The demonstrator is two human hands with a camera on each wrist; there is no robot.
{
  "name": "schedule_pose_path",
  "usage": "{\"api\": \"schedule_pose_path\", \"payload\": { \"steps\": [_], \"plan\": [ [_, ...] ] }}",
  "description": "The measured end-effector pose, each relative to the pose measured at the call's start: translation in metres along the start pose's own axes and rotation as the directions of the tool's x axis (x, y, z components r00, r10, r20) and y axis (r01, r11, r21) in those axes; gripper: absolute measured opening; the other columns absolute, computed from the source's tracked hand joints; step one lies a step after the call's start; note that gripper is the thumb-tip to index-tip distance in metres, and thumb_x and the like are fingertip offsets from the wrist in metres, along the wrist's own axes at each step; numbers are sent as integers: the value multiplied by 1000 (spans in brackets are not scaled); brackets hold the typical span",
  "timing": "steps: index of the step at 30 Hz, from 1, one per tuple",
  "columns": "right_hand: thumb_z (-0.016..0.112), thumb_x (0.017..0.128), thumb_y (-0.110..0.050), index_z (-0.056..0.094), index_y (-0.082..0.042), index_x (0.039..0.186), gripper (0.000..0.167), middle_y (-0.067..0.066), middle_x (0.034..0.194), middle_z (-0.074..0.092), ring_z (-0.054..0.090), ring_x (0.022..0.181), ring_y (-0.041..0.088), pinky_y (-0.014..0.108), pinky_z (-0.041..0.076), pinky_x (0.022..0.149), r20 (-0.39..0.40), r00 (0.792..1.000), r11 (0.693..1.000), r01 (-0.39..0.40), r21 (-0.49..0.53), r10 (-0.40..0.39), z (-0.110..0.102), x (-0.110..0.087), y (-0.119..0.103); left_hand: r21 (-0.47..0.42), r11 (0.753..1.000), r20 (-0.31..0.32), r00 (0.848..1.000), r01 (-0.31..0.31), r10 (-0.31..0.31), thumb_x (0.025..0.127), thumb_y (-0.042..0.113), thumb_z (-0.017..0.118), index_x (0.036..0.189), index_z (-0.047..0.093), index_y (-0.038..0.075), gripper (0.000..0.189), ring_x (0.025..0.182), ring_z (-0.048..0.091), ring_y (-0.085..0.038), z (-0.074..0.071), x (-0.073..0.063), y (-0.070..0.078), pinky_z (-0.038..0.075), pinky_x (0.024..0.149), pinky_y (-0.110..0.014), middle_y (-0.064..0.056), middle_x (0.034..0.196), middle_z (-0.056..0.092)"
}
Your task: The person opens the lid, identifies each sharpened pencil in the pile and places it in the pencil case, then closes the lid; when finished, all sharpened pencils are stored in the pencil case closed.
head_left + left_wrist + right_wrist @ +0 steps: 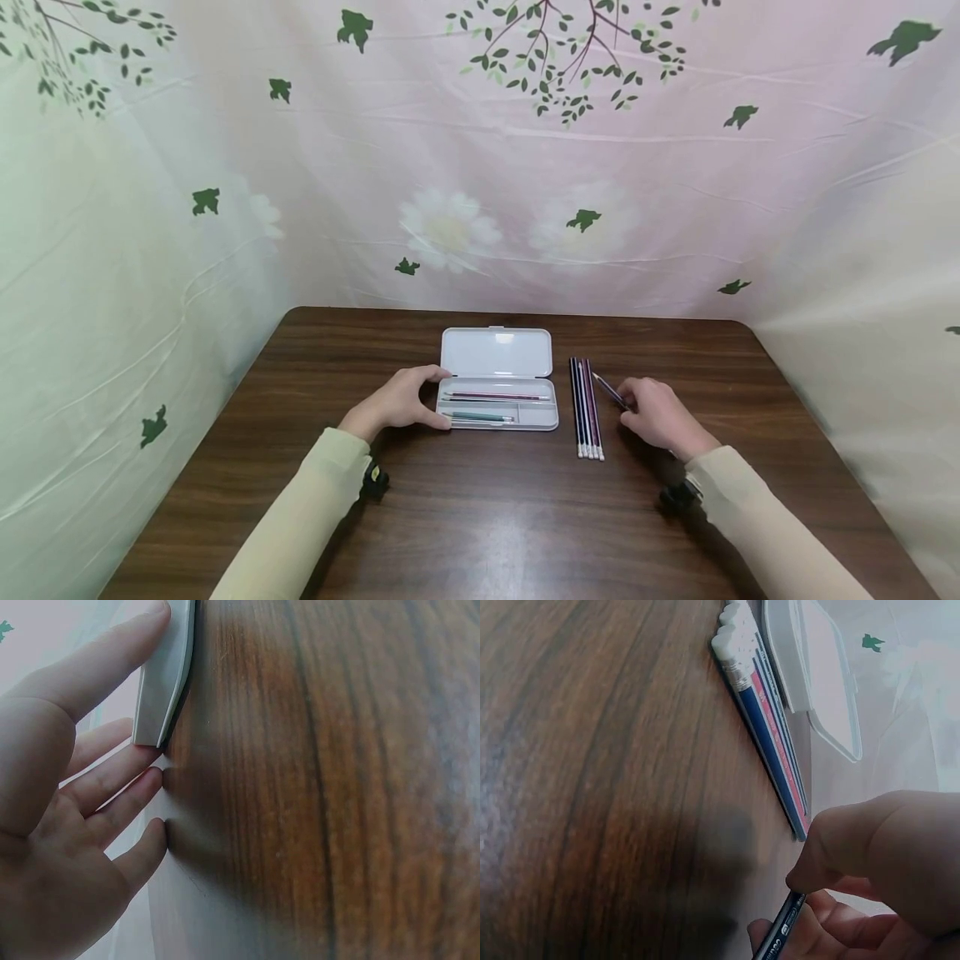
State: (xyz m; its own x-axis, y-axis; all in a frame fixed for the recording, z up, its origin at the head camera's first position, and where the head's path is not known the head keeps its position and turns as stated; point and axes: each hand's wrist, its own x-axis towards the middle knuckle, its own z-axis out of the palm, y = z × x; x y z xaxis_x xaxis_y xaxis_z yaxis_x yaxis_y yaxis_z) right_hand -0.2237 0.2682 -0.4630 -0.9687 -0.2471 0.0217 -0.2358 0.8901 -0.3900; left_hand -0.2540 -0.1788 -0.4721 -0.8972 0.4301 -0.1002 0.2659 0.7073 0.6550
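A white pencil case (pixel 538 419) lies with its lid raised at the back, a red-striped pencil (pixel 498 397) and teal pencils (pixel 480 417) inside. My left hand (pixel 397 400) holds the case's left end, thumb at the near corner and fingers at the far side; in the left wrist view the thumb rests against the case (pixel 161 682). Right of the case, several striped pencils (pixel 587 408) lie side by side, white erasers toward me. My right hand (pixel 660 412) pinches a dark pencil (pixel 609 389) between thumb and fingers, its sharpened tip pointing toward the row. The fingers hide its other end.
The dark brown wooden table (pixel 480 508) has rounded far corners. A pale cloth (pixel 360 167) printed with leaves and flowers hangs behind it and along both sides. Each wrist carries a small black camera (pixel 678 497).
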Motion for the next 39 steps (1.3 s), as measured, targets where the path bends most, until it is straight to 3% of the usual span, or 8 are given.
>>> {"api": "schedule_pose_path", "payload": {
  "steps": [13,22,32,39],
  "plan": [
    [72,85,5,72,-2,103,19,9,95,68,62,85,23,45,55,76,-72,992,993,107,40,-104,-2,1,-16,3,1000,2,1000,-10,10,72,37,99,145,60,15,86,138,52,-22,0,2,0,38,121,-47,-4,144,62],
    [69,82,7,76,-3,101,22,5,92,69,61,82,18,42,55,75,-135,965,972,232,29,-227,5,10,-34,3,1000,0,1000,-8,8,72,38,99,145,60,15,86,139,52,-23,0,2,0,38,120,-48,-5,145,62],
    [66,85,8,77,-4,108,28,6,104,74,68,98,23,46,58,86,-103,940,945,329,1,-327,17,21,-62,3,1000,-7,1000,-3,3,72,38,99,145,60,14,86,138,53,-24,1,0,2,38,120,-48,-5,144,62],
    [66,88,6,78,-7,113,30,3,103,72,66,94,17,40,59,82,-109,923,927,374,18,-370,25,32,-73,0,1000,-7,1000,-5,5,72,37,99,145,60,14,86,138,53,-24,0,-2,3,39,120,-48,-5,144,62]
  ]
}}
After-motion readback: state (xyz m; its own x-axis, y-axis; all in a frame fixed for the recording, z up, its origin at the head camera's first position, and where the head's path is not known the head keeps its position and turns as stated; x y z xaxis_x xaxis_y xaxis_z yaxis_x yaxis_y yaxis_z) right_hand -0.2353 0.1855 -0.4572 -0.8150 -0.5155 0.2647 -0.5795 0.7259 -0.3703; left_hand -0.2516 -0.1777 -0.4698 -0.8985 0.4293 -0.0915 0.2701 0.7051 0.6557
